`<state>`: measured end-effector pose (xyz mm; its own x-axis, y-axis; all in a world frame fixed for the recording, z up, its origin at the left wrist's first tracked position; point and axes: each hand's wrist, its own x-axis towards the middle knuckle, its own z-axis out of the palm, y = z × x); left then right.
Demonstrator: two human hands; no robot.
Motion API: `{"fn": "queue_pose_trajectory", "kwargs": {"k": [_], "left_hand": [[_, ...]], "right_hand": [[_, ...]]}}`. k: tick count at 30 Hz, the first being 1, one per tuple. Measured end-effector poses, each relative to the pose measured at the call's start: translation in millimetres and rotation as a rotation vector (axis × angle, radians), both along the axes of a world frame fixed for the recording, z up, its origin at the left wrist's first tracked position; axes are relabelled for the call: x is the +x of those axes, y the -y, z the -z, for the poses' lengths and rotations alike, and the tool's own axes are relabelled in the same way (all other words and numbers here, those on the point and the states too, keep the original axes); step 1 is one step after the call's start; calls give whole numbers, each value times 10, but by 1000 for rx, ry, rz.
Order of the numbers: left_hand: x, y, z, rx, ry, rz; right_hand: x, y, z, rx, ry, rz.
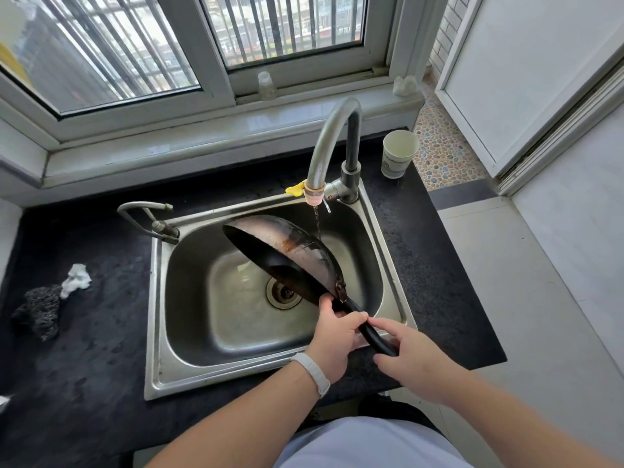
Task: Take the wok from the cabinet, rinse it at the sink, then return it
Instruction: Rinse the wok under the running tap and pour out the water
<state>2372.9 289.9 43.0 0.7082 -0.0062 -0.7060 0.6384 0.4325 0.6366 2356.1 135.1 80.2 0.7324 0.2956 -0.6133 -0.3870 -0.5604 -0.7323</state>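
- The wok (287,241) is over the sink (158,332), tipped up on its edge with the dark inside facing left and the scorched outside facing the faucet (331,140).
- The tap's running, and a thin stream of water (316,221) lands on the wok's outer side near the top rim.
- The left hand (334,336), white wristband (310,373) on that wrist, is wrapped around the black handle (371,332) right where it joins the pan.
- The right hand (415,359) has its thumb and fingers curled round the far end of the same handle, so it's a two-handed hold.
- On the dark counter (84,366), a steel scrubber (40,312) and a crumpled white tissue (76,278) sit left of the sink, and a paper cup (398,153) stands just right of the faucet.
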Motion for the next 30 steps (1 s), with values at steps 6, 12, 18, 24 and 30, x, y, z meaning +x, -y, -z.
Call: {"fn": "queue_pose_trajectory", "kwargs": {"k": [6,12,18,24,30], "left_hand": [[-47,-14,22,14,13,36],[-48,14,30,10,8,80],[-59,109,20,6,10,138],[-148,249,31,42,25,223],[-175,323,28,41,31,258]], "right_hand": [[-87,62,65,-63,93,-66],[-185,116,148,-90,145,-38],[-296,181,167,-70,173,21],[-461,333,215,-10,127,88],[-524,418,270,-11,152,92]]}}
